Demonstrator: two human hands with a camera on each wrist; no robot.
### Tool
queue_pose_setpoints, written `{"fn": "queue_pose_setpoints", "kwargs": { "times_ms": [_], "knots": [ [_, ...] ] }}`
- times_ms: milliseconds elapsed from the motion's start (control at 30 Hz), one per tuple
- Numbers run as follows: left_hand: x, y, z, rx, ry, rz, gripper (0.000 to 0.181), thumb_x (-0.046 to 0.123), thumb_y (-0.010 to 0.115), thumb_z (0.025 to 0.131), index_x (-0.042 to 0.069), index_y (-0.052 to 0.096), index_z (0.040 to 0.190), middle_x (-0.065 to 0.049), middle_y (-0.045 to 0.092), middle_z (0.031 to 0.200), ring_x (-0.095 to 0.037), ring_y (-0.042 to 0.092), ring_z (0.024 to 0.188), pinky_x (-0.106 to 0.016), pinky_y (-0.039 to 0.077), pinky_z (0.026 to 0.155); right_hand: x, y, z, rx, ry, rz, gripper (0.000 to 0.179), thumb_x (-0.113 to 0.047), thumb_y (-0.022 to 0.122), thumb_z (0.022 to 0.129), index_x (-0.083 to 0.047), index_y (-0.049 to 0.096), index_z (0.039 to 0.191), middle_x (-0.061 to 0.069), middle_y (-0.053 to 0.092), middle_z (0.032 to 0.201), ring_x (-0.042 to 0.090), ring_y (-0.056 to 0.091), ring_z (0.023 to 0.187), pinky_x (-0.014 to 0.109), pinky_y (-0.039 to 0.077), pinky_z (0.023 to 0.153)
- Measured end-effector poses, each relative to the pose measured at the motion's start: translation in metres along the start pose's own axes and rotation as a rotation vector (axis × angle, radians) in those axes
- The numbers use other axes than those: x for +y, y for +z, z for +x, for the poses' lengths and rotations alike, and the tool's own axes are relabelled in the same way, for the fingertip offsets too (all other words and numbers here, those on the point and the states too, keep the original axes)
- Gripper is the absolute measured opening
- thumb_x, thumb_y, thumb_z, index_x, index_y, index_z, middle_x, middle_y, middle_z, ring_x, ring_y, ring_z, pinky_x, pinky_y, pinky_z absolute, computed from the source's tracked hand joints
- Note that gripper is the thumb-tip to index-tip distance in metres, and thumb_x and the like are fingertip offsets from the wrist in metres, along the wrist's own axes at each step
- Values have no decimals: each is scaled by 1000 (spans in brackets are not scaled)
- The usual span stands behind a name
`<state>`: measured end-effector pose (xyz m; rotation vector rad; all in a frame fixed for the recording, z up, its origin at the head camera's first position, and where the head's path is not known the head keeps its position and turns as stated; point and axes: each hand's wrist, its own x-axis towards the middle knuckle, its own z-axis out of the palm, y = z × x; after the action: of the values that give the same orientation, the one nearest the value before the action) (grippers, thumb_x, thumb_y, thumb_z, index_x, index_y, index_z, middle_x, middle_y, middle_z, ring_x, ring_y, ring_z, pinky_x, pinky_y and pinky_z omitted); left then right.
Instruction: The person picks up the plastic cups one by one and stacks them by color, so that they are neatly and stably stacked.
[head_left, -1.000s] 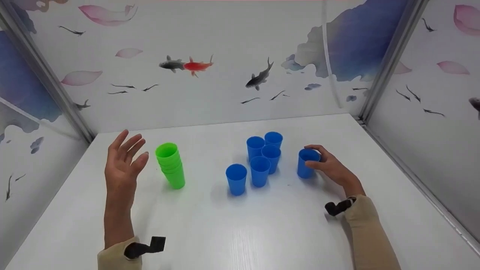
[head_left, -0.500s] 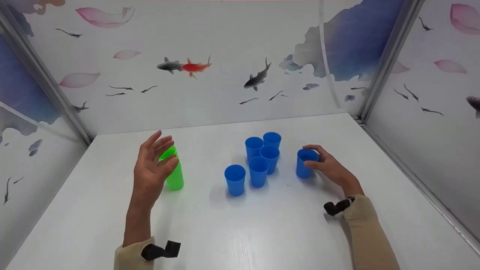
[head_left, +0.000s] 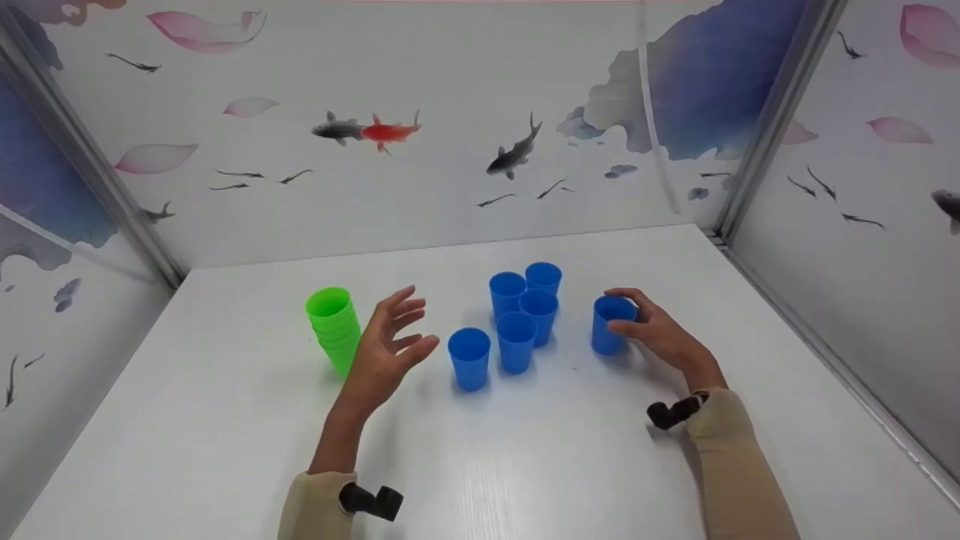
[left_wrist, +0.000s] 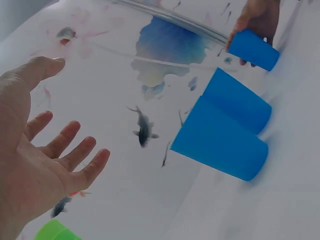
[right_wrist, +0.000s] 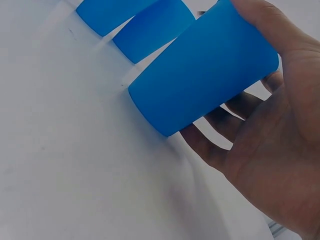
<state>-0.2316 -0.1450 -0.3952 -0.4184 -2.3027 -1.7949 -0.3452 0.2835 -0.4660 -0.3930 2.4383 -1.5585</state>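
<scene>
My right hand [head_left: 664,330] grips a blue cup [head_left: 607,337] by its upper part, thumb on the near side and fingers round the back; the right wrist view shows this cup [right_wrist: 200,75] large and upright on the table. My left hand [head_left: 386,356] hovers, fingers spread and thumb out, holding nothing. It lies between a stack of green cups [head_left: 330,319], whose lower right it overlaps, and the nearest blue cup [head_left: 470,364]. In the left wrist view the left hand [left_wrist: 45,160] faces two blue cups, the nearer cup [left_wrist: 220,142] being the larger.
Several more blue cups stand close together at mid-table, among them a front cup [head_left: 517,345] and a rear cup [head_left: 544,276]. The white table [head_left: 525,465] meets a back wall [head_left: 420,202] printed with fish and petals. Side panels close off left and right.
My left hand has swept right, from left of the green stack, across in front of it, towards the nearest blue cup. The right hand stays on its cup.
</scene>
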Motion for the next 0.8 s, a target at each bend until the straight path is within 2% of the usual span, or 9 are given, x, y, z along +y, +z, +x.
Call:
{"fn": "queue_pose_setpoints", "kwargs": {
  "times_ms": [300,467,667,800],
  "knots": [
    [-22,22,2,-63,-122,2,76,23,76,89,20,36,153,-13,49,151,-34,46,142,-55,43,113,3,-1,-1,9,13,-14,68,-42,64,97,-25,29,153,22,23,163,50,24,150,69,20,119],
    [-39,33,3,-99,-216,18,83,32,78,87,20,32,154,-14,46,153,-36,44,143,-53,44,113,4,-2,0,14,20,-10,67,-41,63,98,-26,29,153,22,22,164,49,23,150,69,20,119],
    [-56,42,6,-77,-304,28,91,42,81,82,21,30,155,-15,44,155,-38,44,143,-55,46,110,5,-2,1,22,1,10,66,-37,64,98,-24,30,153,21,24,164,47,23,151,68,18,120],
    [-65,49,8,-73,-334,49,94,43,81,81,19,30,155,-18,43,155,-39,45,142,-57,45,110,4,0,1,15,-9,17,67,-37,64,98,-23,30,154,21,24,164,47,24,151,67,18,120]
  ]
}}
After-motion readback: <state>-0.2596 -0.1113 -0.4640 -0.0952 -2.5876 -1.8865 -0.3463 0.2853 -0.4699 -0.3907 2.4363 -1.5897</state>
